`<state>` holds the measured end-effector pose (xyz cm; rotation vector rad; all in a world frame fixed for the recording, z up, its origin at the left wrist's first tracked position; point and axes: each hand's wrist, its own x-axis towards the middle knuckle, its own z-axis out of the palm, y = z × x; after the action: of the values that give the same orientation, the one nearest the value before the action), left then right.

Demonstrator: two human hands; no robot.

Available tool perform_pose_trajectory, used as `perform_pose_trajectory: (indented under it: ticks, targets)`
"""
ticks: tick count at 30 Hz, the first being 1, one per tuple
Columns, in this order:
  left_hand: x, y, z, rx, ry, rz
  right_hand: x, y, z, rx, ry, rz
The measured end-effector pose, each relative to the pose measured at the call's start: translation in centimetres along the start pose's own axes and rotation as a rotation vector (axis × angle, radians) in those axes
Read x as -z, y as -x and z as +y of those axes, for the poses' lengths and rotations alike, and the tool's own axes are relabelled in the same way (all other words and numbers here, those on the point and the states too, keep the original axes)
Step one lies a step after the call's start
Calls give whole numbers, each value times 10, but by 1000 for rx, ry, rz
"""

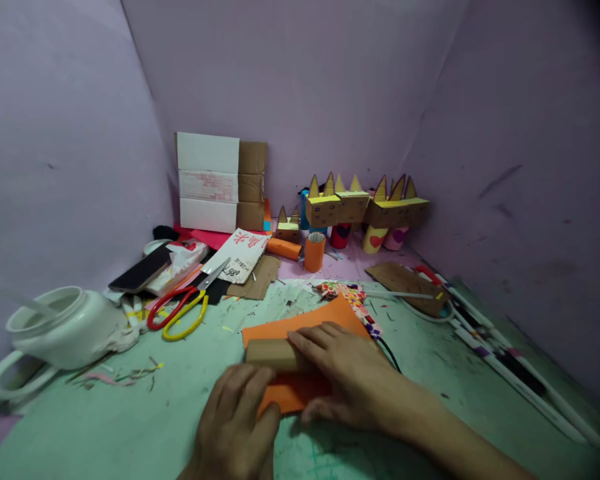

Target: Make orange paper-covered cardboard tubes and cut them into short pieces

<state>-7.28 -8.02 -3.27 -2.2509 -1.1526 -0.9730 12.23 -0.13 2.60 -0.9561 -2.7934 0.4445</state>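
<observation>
A sheet of orange paper lies on the green tabletop, with a brown cardboard tube resting across it. My right hand is laid over the tube's right part, fingers reaching across it and thumb near the paper's front edge. Curled at the tube's left end is my left hand; its thumb and fingers hold the front left part of the paper. The tube's right end is hidden under my right hand. Beyond the paper stands an orange-covered tube, with another orange tube lying beside it.
Red and yellow scissors lie to the left, near a white teapot-shaped pot. Cardboard-headed figures stand at the back. White pens lie at right. An opened-out box leans on the back wall.
</observation>
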Motion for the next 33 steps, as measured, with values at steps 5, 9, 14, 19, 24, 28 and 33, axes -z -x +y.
perform_pose_trajectory:
  ticks: [5, 9, 14, 19, 24, 28, 33]
  targets:
    - [-1, -5, -1, 121, 179, -58, 2, 20, 23, 25, 60, 22]
    - [3, -8, -4, 159, 236, -100, -8, 33, 36, 3, -1, 98]
    - [4, -10, -7, 329, 370, -120, -9, 39, 40, 46, -151, 190]
    - [5, -10, -5, 461, 372, -104, -11, 38, 46, 165, -107, 313]
    - [5, -9, -6, 554, 298, -49, -19, 35, 49, 231, -51, 463]
    - [3, -9, -9, 661, 309, -1, -22, 31, 48, 248, -10, 506]
    - [6, -10, -7, 435, 176, -28, -23, 24, 50, 280, 100, 539]
